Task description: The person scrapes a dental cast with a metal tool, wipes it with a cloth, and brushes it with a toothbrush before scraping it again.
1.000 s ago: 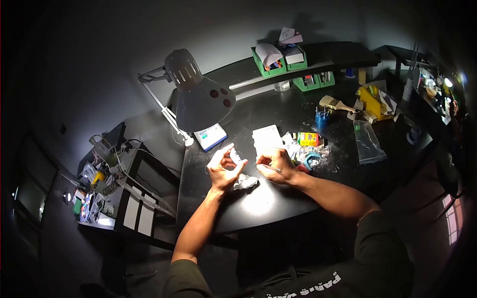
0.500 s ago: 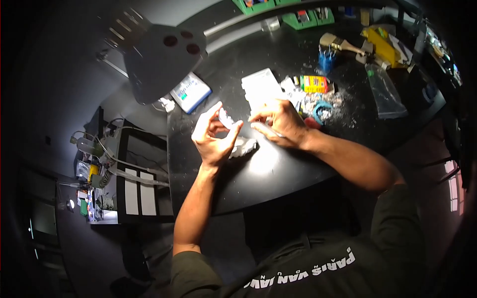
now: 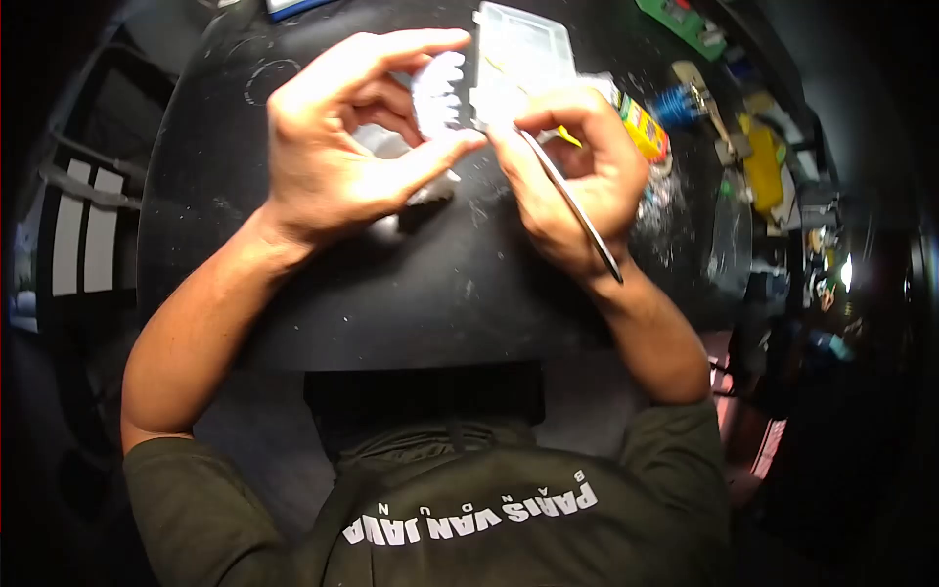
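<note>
My left hand [image 3: 328,147] curls its thumb and fingers around a white dental model [image 3: 437,96], its row of teeth facing right. Between the fingertips of my right hand [image 3: 587,181] is a slim metal carving tool [image 3: 577,207], its shaft slanting back toward the wrist. The working tip is hidden or too bright to make out. Both hands are raised over the table, the right fingertips close to the left thumb tip. Under the left hand lies a whitish, cast-like lump [image 3: 432,191], partly covered by the thumb.
Behind my right hand lies a clear plastic case [image 3: 528,44]. A yellow-and-red box [image 3: 644,132], white scraps, a blue cup [image 3: 677,106] with a brush and a yellow object [image 3: 761,161] sit at the right. The black table's [image 3: 391,323] rounded front edge is near my body.
The view has shifted, and my hands and the table appear larger. The dental model stays in my left hand. The metal tool in my right hand now shows clearly.
</note>
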`<state>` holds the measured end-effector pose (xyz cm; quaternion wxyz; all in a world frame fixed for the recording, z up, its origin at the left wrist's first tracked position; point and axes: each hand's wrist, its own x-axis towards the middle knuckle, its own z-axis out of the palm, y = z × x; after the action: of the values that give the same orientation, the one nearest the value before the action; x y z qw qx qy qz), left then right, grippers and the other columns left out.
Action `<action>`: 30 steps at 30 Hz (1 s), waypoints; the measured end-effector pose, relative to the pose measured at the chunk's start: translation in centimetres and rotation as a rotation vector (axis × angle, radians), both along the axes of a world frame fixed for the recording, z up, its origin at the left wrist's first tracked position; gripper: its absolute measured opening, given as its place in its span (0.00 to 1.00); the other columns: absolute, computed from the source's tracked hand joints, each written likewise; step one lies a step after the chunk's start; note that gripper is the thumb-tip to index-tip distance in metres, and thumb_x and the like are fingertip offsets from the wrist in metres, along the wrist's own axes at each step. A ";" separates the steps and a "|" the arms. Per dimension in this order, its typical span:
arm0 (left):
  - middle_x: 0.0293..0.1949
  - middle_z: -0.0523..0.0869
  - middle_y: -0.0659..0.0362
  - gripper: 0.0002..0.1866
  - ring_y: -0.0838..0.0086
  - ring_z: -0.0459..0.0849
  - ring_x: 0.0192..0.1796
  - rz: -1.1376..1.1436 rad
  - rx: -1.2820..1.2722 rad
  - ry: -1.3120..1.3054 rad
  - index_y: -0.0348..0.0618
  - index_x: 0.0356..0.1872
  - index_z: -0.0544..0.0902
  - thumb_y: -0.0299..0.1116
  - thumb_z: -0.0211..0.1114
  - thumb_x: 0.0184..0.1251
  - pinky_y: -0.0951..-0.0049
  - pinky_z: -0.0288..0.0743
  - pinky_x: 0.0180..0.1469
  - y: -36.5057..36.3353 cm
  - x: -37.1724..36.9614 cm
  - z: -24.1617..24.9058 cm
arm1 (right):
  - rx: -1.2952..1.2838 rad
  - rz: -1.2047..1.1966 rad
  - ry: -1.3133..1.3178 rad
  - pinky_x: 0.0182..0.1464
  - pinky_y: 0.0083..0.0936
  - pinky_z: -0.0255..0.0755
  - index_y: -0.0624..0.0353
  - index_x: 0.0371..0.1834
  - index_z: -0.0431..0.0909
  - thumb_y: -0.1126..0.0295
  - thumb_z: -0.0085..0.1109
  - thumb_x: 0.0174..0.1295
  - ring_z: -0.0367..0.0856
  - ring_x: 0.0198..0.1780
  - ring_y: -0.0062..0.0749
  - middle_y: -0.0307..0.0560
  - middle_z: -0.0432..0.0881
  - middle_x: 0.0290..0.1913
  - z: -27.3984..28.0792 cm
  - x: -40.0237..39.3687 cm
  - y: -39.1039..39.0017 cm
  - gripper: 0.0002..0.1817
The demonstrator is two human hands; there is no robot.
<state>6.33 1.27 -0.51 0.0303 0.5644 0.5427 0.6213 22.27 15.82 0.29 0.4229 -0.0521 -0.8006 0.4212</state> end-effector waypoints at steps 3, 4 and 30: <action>0.54 0.89 0.56 0.35 0.83 0.89 0.42 0.006 -0.014 -0.072 0.33 0.67 0.84 0.18 0.86 0.55 0.81 0.87 0.42 -0.1 0.3 0.3 | 0.050 0.056 0.064 0.33 0.18 0.79 0.61 0.39 0.85 0.86 0.77 0.58 0.86 0.37 0.23 0.44 0.83 0.40 -0.3 0.0 0.1 0.12; 0.51 0.88 0.57 0.35 0.84 0.88 0.41 -0.010 -0.030 -0.080 0.33 0.68 0.84 0.19 0.86 0.55 0.82 0.87 0.41 -0.1 0.0 0.0 | 0.052 0.045 0.052 0.34 0.18 0.79 0.62 0.39 0.85 0.86 0.78 0.58 0.85 0.39 0.23 0.44 0.83 0.40 -0.3 0.1 0.0 0.12; 0.54 0.91 0.49 0.31 0.76 0.92 0.48 -0.308 -0.246 -0.379 0.28 0.71 0.79 0.18 0.77 0.67 0.78 0.89 0.48 -0.4 0.3 1.0 | -0.112 0.236 0.072 0.63 0.35 0.88 0.68 0.45 0.80 0.89 0.67 0.66 0.92 0.55 0.43 0.55 0.84 0.48 1.1 1.6 -0.5 0.09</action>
<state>6.63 0.83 0.53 0.2940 0.5059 0.5066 0.6332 23.86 15.34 1.41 0.3954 0.0341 -0.7608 0.5135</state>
